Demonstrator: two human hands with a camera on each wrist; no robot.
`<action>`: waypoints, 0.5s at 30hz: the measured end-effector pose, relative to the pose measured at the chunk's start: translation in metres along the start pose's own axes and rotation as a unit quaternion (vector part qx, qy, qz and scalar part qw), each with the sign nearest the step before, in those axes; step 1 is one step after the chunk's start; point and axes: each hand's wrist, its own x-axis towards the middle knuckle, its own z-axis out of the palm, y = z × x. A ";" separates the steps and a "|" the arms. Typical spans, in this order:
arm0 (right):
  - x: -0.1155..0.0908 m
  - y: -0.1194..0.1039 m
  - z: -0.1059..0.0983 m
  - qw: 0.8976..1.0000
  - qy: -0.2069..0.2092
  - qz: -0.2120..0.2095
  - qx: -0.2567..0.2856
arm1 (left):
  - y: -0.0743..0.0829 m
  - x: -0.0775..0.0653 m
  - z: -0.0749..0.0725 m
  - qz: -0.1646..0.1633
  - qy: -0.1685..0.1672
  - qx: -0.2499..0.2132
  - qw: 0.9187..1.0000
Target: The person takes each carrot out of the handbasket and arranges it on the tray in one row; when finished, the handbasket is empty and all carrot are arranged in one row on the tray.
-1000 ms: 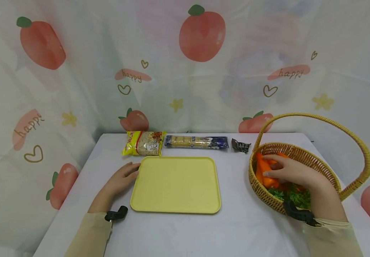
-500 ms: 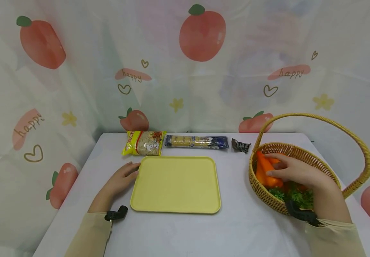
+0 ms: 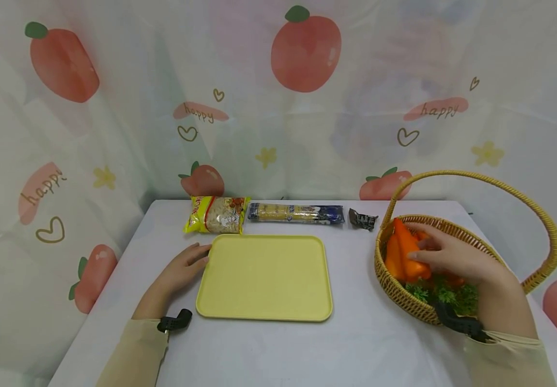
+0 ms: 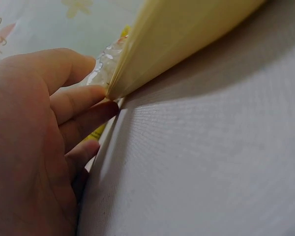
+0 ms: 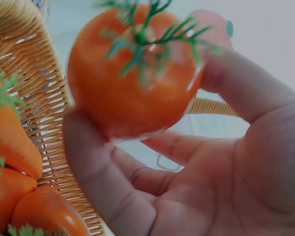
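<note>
My right hand (image 3: 459, 260) is over the wicker basket (image 3: 397, 293) at the right, pinching an orange carrot (image 5: 132, 93) between thumb and forefinger. The right wrist view looks at its thick end, with green leaves on top. Several more carrots (image 5: 12, 142) lie in the basket below it, partly hidden by my hand in the head view. On the left, my left hand (image 3: 184, 271) rests beside the yellow tray (image 3: 265, 279), its fingers extended. Its fingertips (image 4: 96, 93) touch the tray's left edge.
Behind the tray lie a yellow bag of pale food (image 3: 221, 216), a long clear packet of noodle-like sticks (image 3: 295, 214) and a small dark wrapper (image 3: 362, 219). The basket's tall handle (image 3: 481, 180) arches over the right side. A patterned curtain (image 3: 244, 70) hangs behind the table.
My right hand has shifted slightly right, and the pinched carrot has risen a little and tilted up in the basket. The left hand and tray have stayed in place.
</note>
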 end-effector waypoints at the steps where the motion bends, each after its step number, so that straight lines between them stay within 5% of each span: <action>1: 0.000 -0.001 0.000 1.000 -0.001 0.001 0.009 | 0.000 0.000 0.000 -0.002 0.000 0.001 1.000; 15: 0.006 -0.020 0.017 0.989 -0.069 -0.049 0.124 | -0.001 0.000 0.000 0.011 -0.001 0.006 1.000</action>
